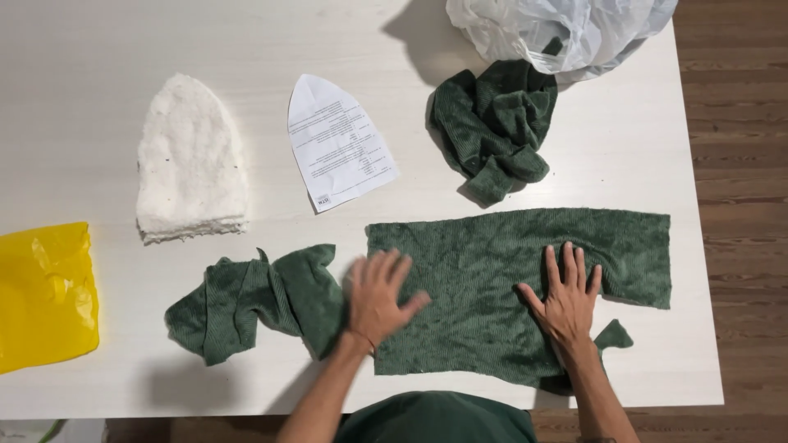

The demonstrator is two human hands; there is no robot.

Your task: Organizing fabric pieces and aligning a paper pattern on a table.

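Note:
A flat piece of dark green towel cloth (492, 279) lies spread on the white table (82, 82) in front of me. My left hand (377, 295) rests open and flat on its left edge, slightly blurred. My right hand (566, 299) lies flat, fingers spread, on the cloth's right half. A crumpled green cloth scrap (254, 299) lies just left of my left hand. Another bunched green cloth (492, 123) sits farther back.
A white fuzzy arch-shaped piece (190, 160) and a paper pattern (336, 143) of the same shape lie at the back left. A yellow plastic bag (45, 295) is at the left edge, a clear plastic bag (558, 29) at the back right. Wooden floor (739, 164) lies beyond the table's right edge.

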